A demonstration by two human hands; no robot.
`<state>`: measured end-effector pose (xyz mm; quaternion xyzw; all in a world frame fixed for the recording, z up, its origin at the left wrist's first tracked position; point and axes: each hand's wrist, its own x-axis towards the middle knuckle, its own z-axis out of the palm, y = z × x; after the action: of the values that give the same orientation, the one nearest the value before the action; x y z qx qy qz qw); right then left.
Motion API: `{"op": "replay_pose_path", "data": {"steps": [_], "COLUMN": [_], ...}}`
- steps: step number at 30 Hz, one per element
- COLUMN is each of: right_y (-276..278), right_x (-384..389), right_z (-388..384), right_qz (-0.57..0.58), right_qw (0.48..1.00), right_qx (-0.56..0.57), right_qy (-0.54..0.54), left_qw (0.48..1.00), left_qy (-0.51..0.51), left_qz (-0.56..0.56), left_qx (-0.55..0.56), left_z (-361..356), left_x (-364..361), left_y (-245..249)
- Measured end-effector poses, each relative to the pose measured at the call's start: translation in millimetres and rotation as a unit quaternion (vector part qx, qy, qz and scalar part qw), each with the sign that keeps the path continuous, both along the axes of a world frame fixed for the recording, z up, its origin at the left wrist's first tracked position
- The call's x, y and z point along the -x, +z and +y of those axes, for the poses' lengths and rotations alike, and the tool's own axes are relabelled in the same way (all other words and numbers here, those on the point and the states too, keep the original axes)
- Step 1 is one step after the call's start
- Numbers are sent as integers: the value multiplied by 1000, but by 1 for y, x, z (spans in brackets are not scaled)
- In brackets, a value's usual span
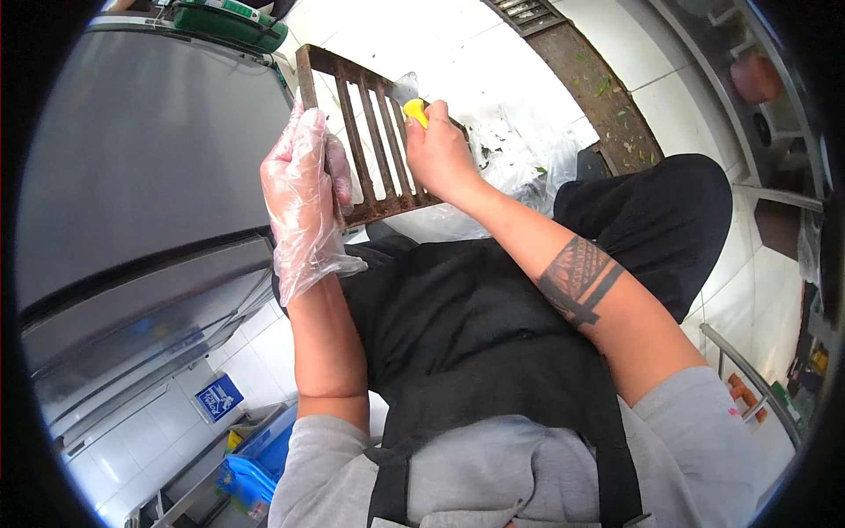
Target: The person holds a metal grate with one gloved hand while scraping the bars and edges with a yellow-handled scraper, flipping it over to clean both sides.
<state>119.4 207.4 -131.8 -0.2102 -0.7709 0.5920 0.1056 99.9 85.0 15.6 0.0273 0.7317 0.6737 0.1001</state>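
My left hand (304, 180), in a clear plastic glove, is closed around the near left side of a rusty metal drain grate (363, 208). The grate is held up at a tilt, with its long slots facing me. In my bare right hand (442, 151) is a putty knife with a yellow handle (415, 112). Its flat metal blade (404, 89) lies against the bars near the upper right edge of the grate. Below the grate, a clear plastic bag (519, 145) with dark flakes on it is spread over the white tiles.
An open drain channel (607, 84) with dirt and leaves runs across the floor at upper right, with another grate (526, 12) at its far end. A large grey metal surface (150, 150) stands close on my left. Lower left holds a blue bin (264, 458).
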Motion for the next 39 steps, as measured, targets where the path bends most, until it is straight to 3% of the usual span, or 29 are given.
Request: {"op": "replay_pose_path", "data": {"steps": [7,15,17,18,20,22,32,34,38,39], "right_y": [-36,-48,-57,-55,-43,-25,-15,-21,-17,-13], "right_x": [13,28,38,40,45,46,50,48,39,39], "right_z": [10,40,62,72,98,114,112,108,113,116], "right_qz": [58,21,117,115,156,135,177,93,67,114], "right_qw": [995,985,949,948,877,869,894,871,891,890], "right_qx": [-44,-132,-272,-273,-438,-447,-389,-444,-424,-419], "right_qy": [68,110,113,114,123,162,133,191,150,141], "left_qw": [999,999,999,999,999,998,998,999,997,997], "left_qy": [30,25,28,31,37,45,37,34,34,31], "left_qz": [-3,1,-6,-11,-15,-18,-16,-16,-26,-21], "left_qx": [33,20,22,23,27,31,47,39,68,70], "left_z": [-2,-6,-6,-6,-8,-11,-12,-13,-15,-15], "left_x": [1,6,6,6,9,13,11,12,15,14], "left_y": [2,-1,1,1,-1,0,-1,-1,2,3]}}
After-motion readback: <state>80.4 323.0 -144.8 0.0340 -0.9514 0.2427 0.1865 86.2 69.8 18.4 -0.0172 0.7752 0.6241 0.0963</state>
